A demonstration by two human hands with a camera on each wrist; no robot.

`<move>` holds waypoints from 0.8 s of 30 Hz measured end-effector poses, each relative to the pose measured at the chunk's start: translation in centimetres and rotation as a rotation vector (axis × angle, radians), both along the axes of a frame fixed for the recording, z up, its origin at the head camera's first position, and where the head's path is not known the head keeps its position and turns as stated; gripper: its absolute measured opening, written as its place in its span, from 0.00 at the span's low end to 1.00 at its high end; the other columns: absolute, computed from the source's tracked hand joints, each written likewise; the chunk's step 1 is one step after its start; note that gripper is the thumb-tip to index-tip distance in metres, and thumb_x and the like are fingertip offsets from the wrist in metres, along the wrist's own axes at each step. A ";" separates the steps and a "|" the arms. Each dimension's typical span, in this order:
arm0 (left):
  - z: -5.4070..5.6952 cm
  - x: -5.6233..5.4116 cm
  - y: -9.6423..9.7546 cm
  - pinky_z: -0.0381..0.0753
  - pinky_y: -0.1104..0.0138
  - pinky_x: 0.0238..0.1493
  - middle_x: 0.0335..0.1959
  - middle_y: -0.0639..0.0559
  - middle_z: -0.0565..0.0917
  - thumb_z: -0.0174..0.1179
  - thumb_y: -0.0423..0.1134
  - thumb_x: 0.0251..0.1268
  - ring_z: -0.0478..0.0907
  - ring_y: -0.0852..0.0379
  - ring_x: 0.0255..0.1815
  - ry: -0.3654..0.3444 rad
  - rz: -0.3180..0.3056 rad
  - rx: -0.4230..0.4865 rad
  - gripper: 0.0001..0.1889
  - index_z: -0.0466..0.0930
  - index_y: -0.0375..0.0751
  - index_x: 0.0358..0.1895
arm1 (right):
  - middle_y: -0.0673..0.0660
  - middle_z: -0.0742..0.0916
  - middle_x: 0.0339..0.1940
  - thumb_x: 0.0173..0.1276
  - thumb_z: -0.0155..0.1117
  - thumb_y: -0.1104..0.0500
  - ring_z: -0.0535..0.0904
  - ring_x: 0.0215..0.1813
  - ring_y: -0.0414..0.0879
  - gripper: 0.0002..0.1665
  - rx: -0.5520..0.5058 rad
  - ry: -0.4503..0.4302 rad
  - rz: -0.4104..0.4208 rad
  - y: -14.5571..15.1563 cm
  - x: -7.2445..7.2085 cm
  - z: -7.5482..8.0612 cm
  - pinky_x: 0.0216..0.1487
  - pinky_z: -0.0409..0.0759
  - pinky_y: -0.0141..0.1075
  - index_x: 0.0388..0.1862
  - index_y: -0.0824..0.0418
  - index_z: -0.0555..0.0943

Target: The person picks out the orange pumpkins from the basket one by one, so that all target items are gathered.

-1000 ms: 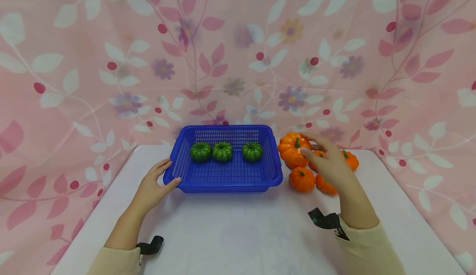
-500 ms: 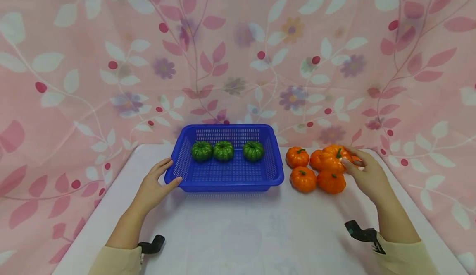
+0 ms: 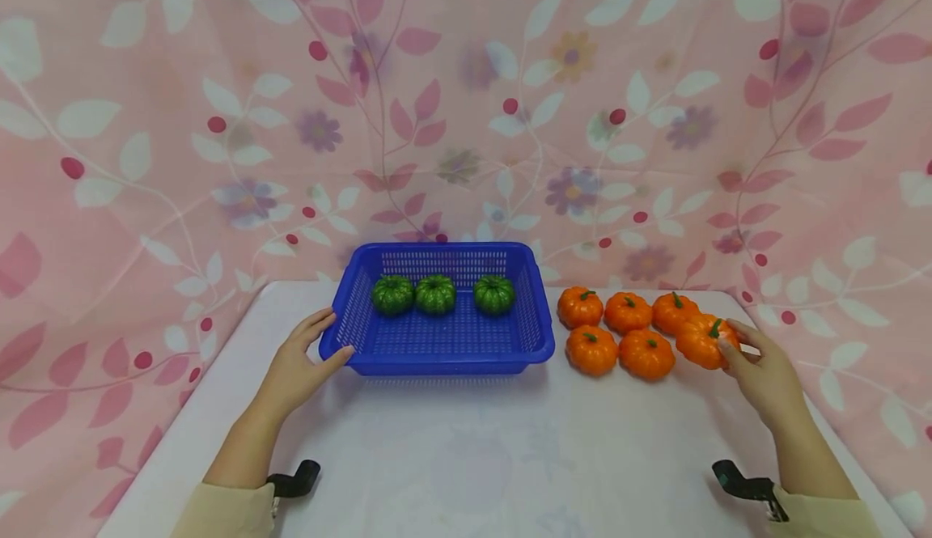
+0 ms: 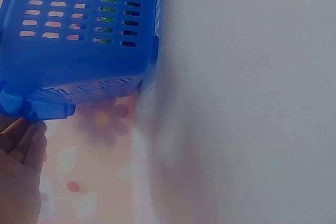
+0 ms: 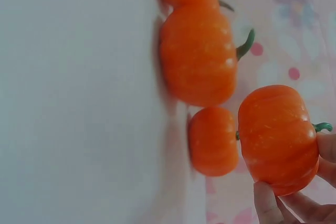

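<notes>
My right hand (image 3: 766,378) pinches an orange pumpkin (image 3: 702,342) with a green stem, thumb on the near side and fingers at its right. In the right wrist view, the held pumpkin (image 5: 277,139) is off the table, apart from a smaller-looking orange pumpkin (image 5: 212,141) behind. My left hand (image 3: 294,372) touches the left end of the blue plastic basket (image 3: 437,366), its fingers fairly straight and the thumb by the front corner. The left wrist view has those fingertips (image 4: 37,129) against the basket's rim (image 4: 50,109). Several green pumpkins (image 3: 435,295) sit inside the basket.
Several orange pumpkins (image 3: 646,353) stand in two rows on the white table (image 3: 466,457), right of the basket. A pink floral cloth (image 3: 466,101) hangs behind the table. Black wrist mounts (image 3: 746,485) stick out from both cuffs.
My right hand has carried the held pumpkin rightward and lower, from beside the basket over the other pumpkins to the right end of the front row. My left hand stays at the basket.
</notes>
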State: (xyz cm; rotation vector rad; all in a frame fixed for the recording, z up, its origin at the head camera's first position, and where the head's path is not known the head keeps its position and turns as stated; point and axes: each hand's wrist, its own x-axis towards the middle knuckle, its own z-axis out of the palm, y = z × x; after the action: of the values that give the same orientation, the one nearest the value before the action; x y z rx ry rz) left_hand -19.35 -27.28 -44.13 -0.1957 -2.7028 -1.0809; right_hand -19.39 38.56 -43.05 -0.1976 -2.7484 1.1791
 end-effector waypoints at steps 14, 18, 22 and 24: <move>-0.1 0.0 0.0 0.62 0.34 0.68 0.77 0.44 0.62 0.67 0.57 0.64 0.57 0.34 0.76 -0.004 0.006 -0.004 0.42 0.65 0.35 0.74 | 0.84 0.65 0.66 0.81 0.49 0.48 0.81 0.50 0.62 0.38 -0.062 -0.120 -0.007 2.3 -1.1 -2.9 0.37 0.86 0.31 0.76 0.74 0.57; 0.0 0.1 0.1 0.62 0.35 0.68 0.77 0.44 0.62 0.67 0.56 0.64 0.57 0.34 0.76 -0.008 0.012 0.001 0.41 0.66 0.35 0.74 | 0.85 0.64 0.66 0.81 0.47 0.49 0.75 0.57 0.70 0.38 -0.081 -0.147 -0.014 2.5 -1.4 -3.4 0.39 0.86 0.32 0.76 0.75 0.55; 0.2 0.2 0.2 0.61 0.35 0.68 0.77 0.44 0.62 0.68 0.53 0.64 0.57 0.34 0.76 -0.022 0.016 0.006 0.40 0.65 0.35 0.74 | 0.85 0.61 0.69 0.82 0.45 0.47 0.67 0.65 0.75 0.39 -0.106 -0.196 -0.023 2.6 -1.7 -3.4 0.45 0.86 0.38 0.77 0.74 0.53; 0.2 0.2 0.2 0.61 0.35 0.68 0.77 0.43 0.61 0.68 0.52 0.65 0.56 0.34 0.76 -0.027 0.017 0.002 0.40 0.65 0.35 0.74 | 0.85 0.60 0.70 0.82 0.44 0.47 0.66 0.66 0.76 0.40 -0.116 -0.218 -0.024 2.7 -1.8 -3.4 0.48 0.85 0.42 0.78 0.74 0.51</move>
State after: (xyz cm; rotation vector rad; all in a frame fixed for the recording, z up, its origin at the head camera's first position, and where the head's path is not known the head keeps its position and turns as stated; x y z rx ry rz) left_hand -19.16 -27.09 -43.88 -0.1591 -2.7222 -1.0897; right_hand -21.18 41.25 -46.50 -0.3932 -2.8517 1.3883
